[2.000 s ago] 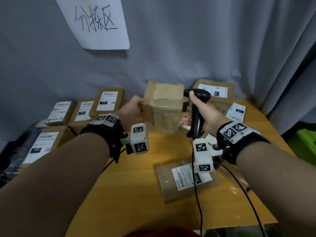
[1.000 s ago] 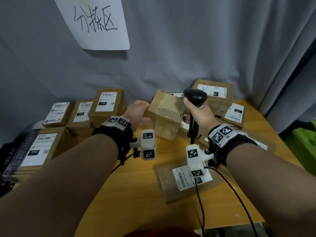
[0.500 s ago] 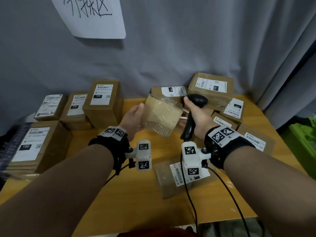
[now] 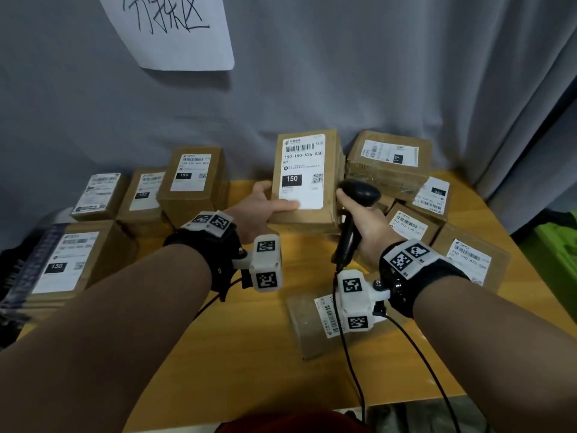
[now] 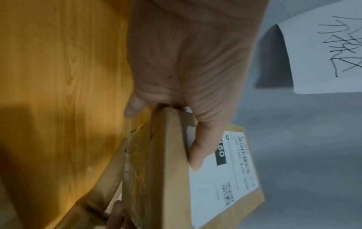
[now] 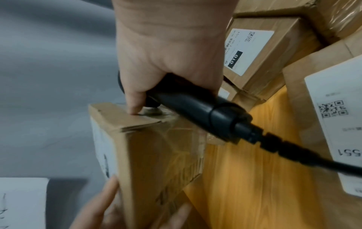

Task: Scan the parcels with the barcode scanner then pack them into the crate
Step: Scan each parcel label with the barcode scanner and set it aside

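Observation:
A brown cardboard parcel [image 4: 307, 179] with a white "150" label [image 4: 303, 173] is held up above the wooden table [image 4: 249, 339], label facing me. My left hand [image 4: 259, 210] grips its left edge, thumb on the label; the left wrist view shows the parcel [image 5: 162, 162] and my left hand [image 5: 186, 93]. My right hand [image 4: 359, 226] grips the black barcode scanner [image 4: 356, 210], touching the parcel's right side. In the right wrist view, my right hand [image 6: 170, 54] holds the scanner [image 6: 195, 105] and a fingertip presses the parcel [image 6: 156, 147].
Several labelled parcels stand at the left [image 4: 190, 179] and in a pile at the back right [image 4: 387, 164]. A flat parcel [image 4: 315, 323] lies on the table under my right wrist. The scanner cable [image 4: 352, 370] runs to the table's near edge. A handwritten paper sign [image 4: 175, 29] hangs on the grey curtain.
The parcel has been turned in my hands from showing its taped bottom to showing its labelled face. My head has tilted down; both hands stay near the table's middle.

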### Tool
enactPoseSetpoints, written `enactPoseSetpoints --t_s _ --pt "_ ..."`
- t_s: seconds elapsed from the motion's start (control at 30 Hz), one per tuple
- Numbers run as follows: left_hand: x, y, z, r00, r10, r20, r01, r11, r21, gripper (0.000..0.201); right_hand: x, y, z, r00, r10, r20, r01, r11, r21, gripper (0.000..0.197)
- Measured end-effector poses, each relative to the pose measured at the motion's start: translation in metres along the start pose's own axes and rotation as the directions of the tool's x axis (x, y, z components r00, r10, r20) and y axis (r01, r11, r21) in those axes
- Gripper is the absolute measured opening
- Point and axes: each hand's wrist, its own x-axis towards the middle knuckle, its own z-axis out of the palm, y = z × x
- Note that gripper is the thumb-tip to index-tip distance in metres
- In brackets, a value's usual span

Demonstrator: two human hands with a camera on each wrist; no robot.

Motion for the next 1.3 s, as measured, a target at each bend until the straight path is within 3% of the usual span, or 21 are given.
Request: enactPoseSetpoints --t_s 0.1,0.23,0.3,0.4,0.53,0.6,0.67,0.77,0.9,1.0,1.1,1.2,1.3 --pt "0.001 -0.009 0.012 1.0 -0.003 0.017 0.005 0.992 -0.127 0.079 -0.004 -0.005 0.006 0.997 -0.082 0.002 0.082 0.997 -0.008 0.059" --pt "-0.002 -0.008 0.02 0.999 0.051 0.012 -0.049 0.991 -0.126 0.065 -0.009 -0.011 0.001 0.981 -0.173 0.088 0.176 0.984 -0.032 0.042" --pt "0.0 -0.002 0.017 0.993 0.117 -0.007 -0.117 0.974 -0.192 0.059 -0.008 -0.012 -0.006 0.979 -0.163 0.119 0.159 0.986 0.047 0.04" --pt "0.001 0.009 0.011 0.978 0.211 -0.002 -0.209 0.968 -0.136 0.042 -0.01 -0.011 -0.014 0.978 -0.142 0.155 0.12 0.982 0.146 0.038" --pt "-0.001 0.021 0.01 0.99 0.139 0.025 -0.138 0.99 -0.036 0.058 -0.014 -0.01 -0.016 0.98 -0.115 0.16 0.085 0.98 0.18 0.039" --pt "0.003 0.02 0.007 0.994 0.101 0.051 -0.098 0.994 -0.053 0.085 -0.014 -0.012 -0.016 0.98 -0.116 0.16 0.091 0.984 0.151 0.04" --pt "0.004 0.017 0.004 0.995 0.061 0.083 -0.057 0.998 -0.041 0.095 -0.014 -0.016 -0.016 0.981 -0.102 0.165 0.088 0.992 0.088 0.04" --pt "0.004 0.012 0.004 1.0 0.015 0.025 -0.015 1.0 0.005 0.087 -0.012 -0.023 -0.014 0.991 -0.079 0.109 0.086 0.994 -0.062 0.037" --pt "0.01 -0.002 0.007 0.995 -0.025 -0.1 0.026 1.0 -0.001 0.087 -0.009 -0.045 -0.01 0.975 -0.22 -0.03 0.207 0.95 -0.232 0.027" --pt "0.017 0.0 0.01 0.99 0.011 -0.14 -0.016 0.999 -0.035 0.091 -0.016 -0.08 -0.008 0.957 -0.273 0.096 0.287 0.937 -0.199 0.021" --pt "0.022 0.018 0.017 0.99 0.087 -0.113 -0.099 0.989 -0.108 0.083 -0.025 -0.113 -0.004 0.937 -0.299 0.182 0.327 0.933 -0.149 0.027" --pt "0.022 0.037 0.023 0.985 0.135 -0.108 -0.149 0.98 -0.129 0.072 -0.033 -0.135 -0.002 0.947 -0.243 0.212 0.287 0.936 -0.205 0.027" --pt "0.025 0.042 0.022 0.985 0.141 -0.096 -0.154 0.977 -0.145 0.074 -0.037 -0.138 -0.004 0.958 -0.194 0.214 0.251 0.925 -0.286 0.029"
